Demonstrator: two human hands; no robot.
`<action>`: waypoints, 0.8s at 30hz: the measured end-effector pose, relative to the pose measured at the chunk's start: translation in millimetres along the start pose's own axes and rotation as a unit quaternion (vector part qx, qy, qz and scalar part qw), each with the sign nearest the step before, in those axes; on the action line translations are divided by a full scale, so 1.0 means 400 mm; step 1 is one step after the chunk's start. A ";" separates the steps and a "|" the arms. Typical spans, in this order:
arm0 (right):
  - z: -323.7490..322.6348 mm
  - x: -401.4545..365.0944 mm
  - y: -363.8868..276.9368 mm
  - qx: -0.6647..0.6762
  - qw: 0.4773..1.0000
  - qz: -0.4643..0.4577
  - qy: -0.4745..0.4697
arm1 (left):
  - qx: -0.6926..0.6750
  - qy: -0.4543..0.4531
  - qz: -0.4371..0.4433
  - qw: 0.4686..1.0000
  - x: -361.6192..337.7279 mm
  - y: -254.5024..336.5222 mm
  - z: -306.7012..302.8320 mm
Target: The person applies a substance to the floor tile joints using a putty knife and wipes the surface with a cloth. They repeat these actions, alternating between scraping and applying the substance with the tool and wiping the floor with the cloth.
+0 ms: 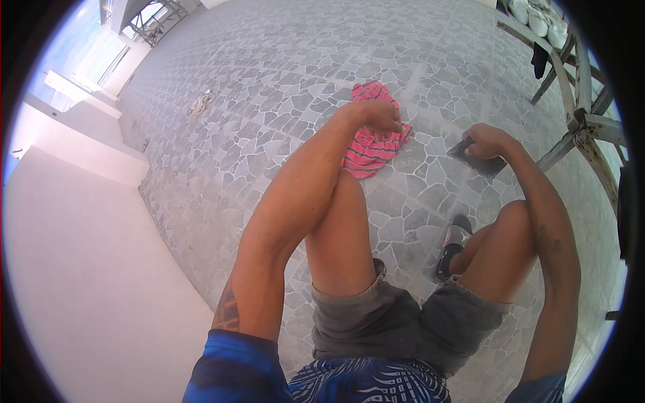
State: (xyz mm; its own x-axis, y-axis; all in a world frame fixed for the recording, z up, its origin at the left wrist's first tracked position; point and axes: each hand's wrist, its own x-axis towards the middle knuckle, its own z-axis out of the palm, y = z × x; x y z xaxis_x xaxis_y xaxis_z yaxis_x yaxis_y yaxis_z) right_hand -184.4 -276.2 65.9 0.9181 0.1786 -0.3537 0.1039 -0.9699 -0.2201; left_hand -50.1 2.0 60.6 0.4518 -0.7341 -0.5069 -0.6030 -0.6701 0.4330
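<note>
Above the grey stone-patterned floor, my left hand (381,119) is closed on a pink cloth with dark stripes (371,156). The cloth hangs or lies on both sides of the hand, and the fingertips are partly hidden. My right hand (487,141) grips the upper edge of a flat, dark rectangular piece (478,162), held low to the right of the cloth. A gap of bare floor separates the two hands.
A low white wall (80,269) runs along the left. At the right stands a weathered wooden frame (571,101) with white sacks (537,20) on top and a dark cloth (539,60) hanging. A pale tangled bundle (201,103) lies at the upper left.
</note>
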 end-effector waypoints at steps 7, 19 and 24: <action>0.002 0.001 0.002 -0.006 1.000 0.003 -0.001 | -0.002 0.001 -0.005 1.000 0.005 -0.003 0.003; 0.002 -0.002 0.000 -0.003 1.000 -0.004 0.007 | 0.000 -0.001 -0.005 1.000 -0.002 0.002 0.001; 0.007 0.002 0.008 0.002 1.000 -0.006 0.009 | -0.005 0.000 -0.008 1.000 0.000 0.001 0.002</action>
State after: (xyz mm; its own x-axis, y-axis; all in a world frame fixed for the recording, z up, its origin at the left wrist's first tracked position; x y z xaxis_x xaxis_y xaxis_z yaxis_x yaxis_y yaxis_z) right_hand -184.4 -278.5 62.2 0.9238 0.1868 -0.3342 0.1133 -0.9672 -0.2273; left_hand -51.0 1.9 60.1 0.4609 -0.7235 -0.5140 -0.5887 -0.6826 0.4330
